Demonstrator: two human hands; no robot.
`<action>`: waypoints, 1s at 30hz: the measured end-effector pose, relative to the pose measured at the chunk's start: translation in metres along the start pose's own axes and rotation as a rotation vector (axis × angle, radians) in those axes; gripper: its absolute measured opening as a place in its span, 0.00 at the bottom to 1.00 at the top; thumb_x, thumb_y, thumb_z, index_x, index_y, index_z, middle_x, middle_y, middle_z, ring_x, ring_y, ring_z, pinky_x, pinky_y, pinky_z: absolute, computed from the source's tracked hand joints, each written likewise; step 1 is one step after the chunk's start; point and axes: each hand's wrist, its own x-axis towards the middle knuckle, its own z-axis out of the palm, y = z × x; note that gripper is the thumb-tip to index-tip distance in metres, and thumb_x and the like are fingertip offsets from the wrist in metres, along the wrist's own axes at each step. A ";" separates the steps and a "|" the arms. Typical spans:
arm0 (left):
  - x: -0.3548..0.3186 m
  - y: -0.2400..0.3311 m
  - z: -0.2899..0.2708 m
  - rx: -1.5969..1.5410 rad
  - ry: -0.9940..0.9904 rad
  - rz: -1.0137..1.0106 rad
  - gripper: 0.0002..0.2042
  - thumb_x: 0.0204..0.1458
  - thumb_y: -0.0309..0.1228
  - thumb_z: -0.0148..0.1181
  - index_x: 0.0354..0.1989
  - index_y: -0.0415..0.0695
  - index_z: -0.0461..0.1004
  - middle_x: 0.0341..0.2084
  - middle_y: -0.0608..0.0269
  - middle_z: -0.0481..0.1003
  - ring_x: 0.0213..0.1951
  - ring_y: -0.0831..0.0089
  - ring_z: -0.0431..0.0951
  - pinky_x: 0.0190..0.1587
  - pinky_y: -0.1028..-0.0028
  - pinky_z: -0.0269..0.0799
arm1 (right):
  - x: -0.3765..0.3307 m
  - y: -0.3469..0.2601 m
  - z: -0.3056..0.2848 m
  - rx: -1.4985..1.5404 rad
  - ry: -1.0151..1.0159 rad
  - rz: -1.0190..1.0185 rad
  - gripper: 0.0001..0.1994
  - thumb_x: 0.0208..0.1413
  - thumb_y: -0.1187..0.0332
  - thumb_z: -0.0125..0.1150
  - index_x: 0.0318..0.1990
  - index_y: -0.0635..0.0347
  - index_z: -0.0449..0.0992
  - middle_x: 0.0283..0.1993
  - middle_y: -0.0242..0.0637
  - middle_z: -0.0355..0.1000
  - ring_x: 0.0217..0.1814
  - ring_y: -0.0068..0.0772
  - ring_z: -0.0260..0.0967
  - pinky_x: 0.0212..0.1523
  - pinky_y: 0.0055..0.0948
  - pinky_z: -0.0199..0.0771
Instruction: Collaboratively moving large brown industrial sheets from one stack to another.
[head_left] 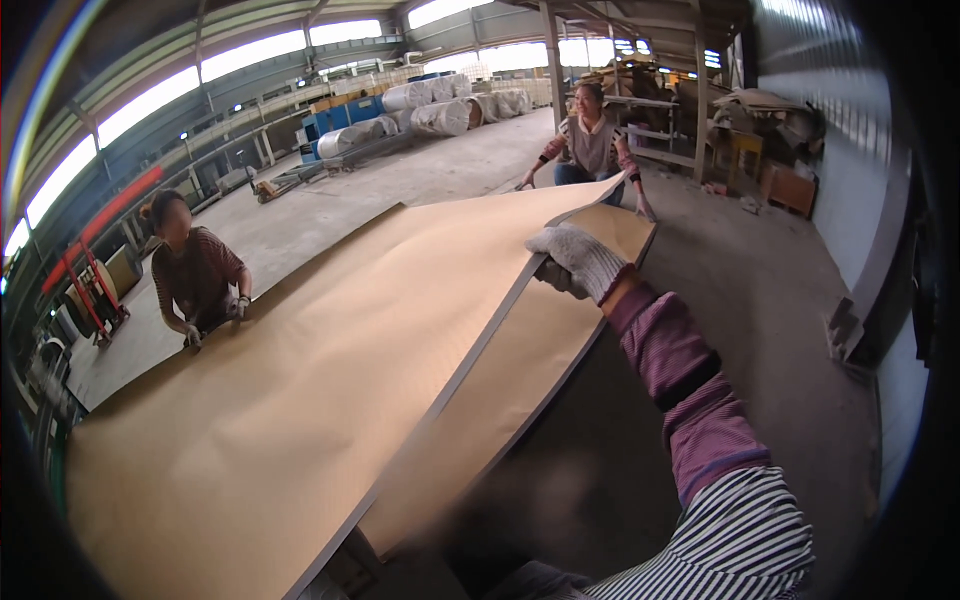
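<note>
My right hand (578,258), in a pale knitted work glove, is closed on the grey edge of a large tan sheet (330,330). The sheet looks thin and paper-like, with soft waves across its surface. Its near edge is lifted above a second tan sheet (520,370), leaving a gap between them. At the far end a co-worker (595,145) crouches with both hands at the sheets' corners. Another co-worker (200,270), wearing gloves, holds the left edge with both hands. My left hand does not show.
Large wrapped rolls (440,115) and blue boxes (335,118) stand at the back. A red-framed trolley (95,290) is at the far left. On the right are a pale metal wall (850,130), a wooden post (700,100) and a brown crate (788,190) on the concrete floor.
</note>
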 end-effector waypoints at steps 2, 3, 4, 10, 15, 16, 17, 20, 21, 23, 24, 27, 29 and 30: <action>0.003 -0.001 -0.026 0.033 0.032 -0.016 0.17 0.52 0.38 0.53 0.40 0.34 0.72 0.28 0.56 0.75 0.26 0.67 0.75 0.28 0.73 0.72 | -0.012 -0.014 0.001 0.047 -0.064 0.165 0.15 0.52 0.60 0.49 0.19 0.59 0.67 0.12 0.23 0.54 0.07 0.12 0.45 0.06 0.17 0.39; 0.018 -0.009 -0.038 0.034 0.026 -0.016 0.17 0.52 0.38 0.53 0.40 0.34 0.72 0.28 0.56 0.75 0.26 0.67 0.75 0.28 0.73 0.72 | -0.017 -0.015 -0.002 0.050 -0.057 0.165 0.15 0.52 0.60 0.49 0.19 0.59 0.67 0.12 0.23 0.54 0.07 0.12 0.45 0.06 0.17 0.39; 0.033 -0.015 -0.048 0.057 0.011 0.014 0.18 0.52 0.38 0.53 0.42 0.34 0.71 0.31 0.54 0.75 0.29 0.66 0.76 0.30 0.71 0.74 | -0.018 -0.013 -0.002 0.026 -0.058 0.128 0.15 0.52 0.59 0.49 0.19 0.59 0.67 0.12 0.26 0.57 0.07 0.14 0.47 0.05 0.19 0.42; -0.014 0.000 0.014 0.031 -0.104 -0.135 0.17 0.53 0.37 0.52 0.45 0.35 0.70 0.35 0.55 0.75 0.34 0.64 0.76 0.37 0.68 0.74 | 0.030 0.036 -0.051 -0.284 -0.015 -0.182 0.10 0.49 0.64 0.53 0.22 0.59 0.70 0.13 0.31 0.59 0.09 0.23 0.54 0.10 0.24 0.53; -0.120 -0.008 0.115 -0.051 -0.122 -0.343 0.16 0.54 0.35 0.51 0.45 0.36 0.70 0.36 0.57 0.74 0.38 0.64 0.74 0.41 0.67 0.71 | 0.099 0.094 -0.178 -0.329 0.697 0.041 0.16 0.55 0.55 0.52 0.25 0.56 0.75 0.18 0.32 0.68 0.17 0.28 0.67 0.16 0.28 0.63; -0.123 -0.043 0.159 -0.081 -0.219 -0.465 0.15 0.54 0.34 0.50 0.45 0.36 0.70 0.37 0.57 0.74 0.38 0.64 0.74 0.42 0.67 0.71 | 0.097 0.118 -0.311 0.089 0.735 -0.186 0.18 0.54 0.50 0.53 0.31 0.57 0.75 0.24 0.31 0.71 0.20 0.26 0.68 0.18 0.26 0.66; -0.128 -0.049 0.168 -0.086 -0.174 -0.454 0.15 0.54 0.34 0.50 0.45 0.36 0.70 0.37 0.57 0.74 0.39 0.64 0.73 0.43 0.67 0.70 | 0.086 0.130 -0.230 0.538 0.644 -0.160 0.20 0.54 0.46 0.53 0.36 0.56 0.74 0.30 0.31 0.72 0.24 0.24 0.69 0.23 0.25 0.70; -0.131 -0.107 0.170 -0.009 -0.475 -0.398 0.16 0.56 0.32 0.49 0.50 0.36 0.66 0.42 0.54 0.73 0.46 0.62 0.73 0.52 0.64 0.68 | 0.035 0.178 -0.076 0.710 0.213 -0.130 0.17 0.59 0.51 0.49 0.39 0.57 0.71 0.27 0.30 0.66 0.27 0.27 0.66 0.29 0.25 0.70; -0.101 -0.167 0.168 0.214 -0.725 -0.219 0.15 0.57 0.32 0.48 0.49 0.35 0.67 0.41 0.54 0.74 0.42 0.63 0.75 0.47 0.68 0.72 | 0.040 0.258 -0.043 0.264 0.214 -0.258 0.16 0.62 0.55 0.45 0.41 0.58 0.71 0.28 0.29 0.66 0.29 0.24 0.65 0.29 0.24 0.68; -0.134 -0.218 0.229 0.071 -0.905 -0.376 0.12 0.56 0.31 0.51 0.44 0.37 0.70 0.37 0.58 0.74 0.35 0.66 0.76 0.38 0.71 0.74 | -0.026 0.309 0.087 0.014 -0.103 -0.186 0.20 0.62 0.59 0.46 0.56 0.62 0.66 0.51 0.39 0.68 0.53 0.31 0.65 0.53 0.27 0.66; -0.160 -0.208 0.250 0.213 -0.936 -0.176 0.10 0.55 0.31 0.54 0.41 0.38 0.72 0.35 0.61 0.75 0.31 0.70 0.75 0.33 0.74 0.74 | -0.063 0.288 0.146 -0.069 -0.214 -0.108 0.22 0.60 0.61 0.48 0.60 0.60 0.62 0.61 0.41 0.60 0.61 0.35 0.58 0.61 0.29 0.59; -0.239 -0.186 0.326 0.054 -0.665 -0.747 0.12 0.55 0.34 0.55 0.41 0.38 0.71 0.33 0.61 0.75 0.29 0.70 0.75 0.32 0.74 0.73 | -0.057 0.383 0.197 0.324 -0.039 0.057 0.20 0.60 0.59 0.47 0.55 0.60 0.65 0.55 0.41 0.65 0.57 0.39 0.62 0.59 0.32 0.63; -0.227 -0.200 0.330 -0.130 -0.534 -0.926 0.12 0.56 0.33 0.54 0.44 0.39 0.69 0.34 0.59 0.75 0.29 0.65 0.76 0.32 0.70 0.75 | 0.009 0.429 0.240 1.243 0.337 0.727 0.18 0.60 0.59 0.47 0.51 0.61 0.65 0.49 0.40 0.69 0.53 0.40 0.65 0.55 0.37 0.69; -0.195 -0.213 0.311 -0.153 -0.460 -0.871 0.12 0.56 0.33 0.54 0.44 0.39 0.69 0.34 0.59 0.75 0.29 0.65 0.76 0.32 0.70 0.75 | 0.003 0.395 0.248 1.171 0.143 0.652 0.17 0.59 0.60 0.48 0.51 0.60 0.65 0.47 0.40 0.69 0.49 0.39 0.67 0.53 0.38 0.70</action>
